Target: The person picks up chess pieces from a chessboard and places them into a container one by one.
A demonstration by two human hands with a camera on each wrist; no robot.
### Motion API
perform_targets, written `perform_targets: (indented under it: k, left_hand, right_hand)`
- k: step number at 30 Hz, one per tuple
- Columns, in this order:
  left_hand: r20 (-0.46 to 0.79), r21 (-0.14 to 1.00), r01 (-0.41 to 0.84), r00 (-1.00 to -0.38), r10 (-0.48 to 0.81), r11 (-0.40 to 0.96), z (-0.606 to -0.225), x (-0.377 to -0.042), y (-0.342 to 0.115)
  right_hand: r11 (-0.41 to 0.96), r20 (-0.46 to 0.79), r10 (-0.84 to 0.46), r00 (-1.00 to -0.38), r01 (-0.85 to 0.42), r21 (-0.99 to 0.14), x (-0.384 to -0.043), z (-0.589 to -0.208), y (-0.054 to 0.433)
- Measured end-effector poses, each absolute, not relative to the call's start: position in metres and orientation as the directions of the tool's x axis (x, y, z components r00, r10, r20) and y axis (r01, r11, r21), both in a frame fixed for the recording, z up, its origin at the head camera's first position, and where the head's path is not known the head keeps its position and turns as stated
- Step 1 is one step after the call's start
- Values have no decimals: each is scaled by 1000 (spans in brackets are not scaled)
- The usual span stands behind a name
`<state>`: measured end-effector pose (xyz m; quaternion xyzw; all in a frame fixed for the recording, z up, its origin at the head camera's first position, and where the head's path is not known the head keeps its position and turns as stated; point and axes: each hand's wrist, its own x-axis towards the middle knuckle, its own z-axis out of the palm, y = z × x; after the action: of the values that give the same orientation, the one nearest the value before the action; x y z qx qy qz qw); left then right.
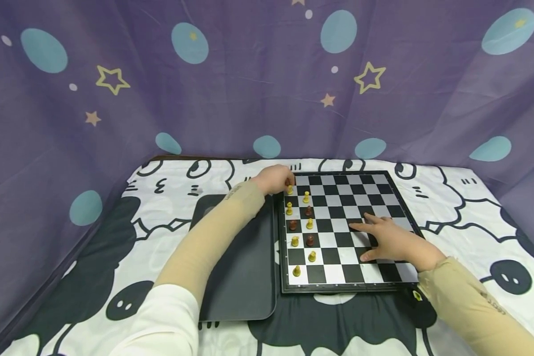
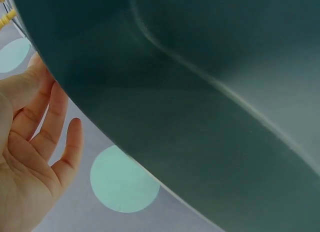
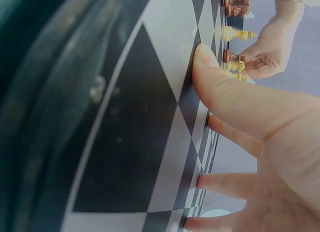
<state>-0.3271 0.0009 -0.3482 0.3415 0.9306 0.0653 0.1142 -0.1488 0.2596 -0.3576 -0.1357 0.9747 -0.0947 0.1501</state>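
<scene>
At the far left corner of the chessboard point(image 1: 351, 271), my left hand point(image 1: 273, 179) pinches a yellow chess piece point(image 1: 290, 190) over a corner square. The left wrist view shows this hand's thumb and fingers drawn together, their tips partly hidden behind a dark edge. My right hand point(image 1: 389, 241) rests on the right half of the board with fingers spread, holding nothing. Yellow pieces such as this one point(image 1: 306, 197) and brown pieces such as this one point(image 1: 310, 240) stand staggered along the board's two left columns. A yellow pawn point(image 1: 296, 270) stands in the near left corner.
A dark grey tray point(image 1: 240, 282) lies left of the board, partly under my left forearm. Board and tray sit on a black and white cartoon-print cloth point(image 1: 338, 331). Behind rises a purple curtain point(image 1: 231, 99) with stars and blue ovals.
</scene>
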Motion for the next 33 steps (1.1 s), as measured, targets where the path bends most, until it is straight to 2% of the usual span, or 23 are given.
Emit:
perform_targets:
  k: [22, 33]
  left_hand:
    - [-109, 249, 603, -760, 640, 758, -332, -311, -11]
    - [-88, 270, 651, -717, 691, 710, -325, -302, -21]
  right_hand:
    - [937, -245, -317, -916, -263, -229, -147, -360, 263]
    - [936, -244, -323, -914, -270, -228, -147, -360, 263]
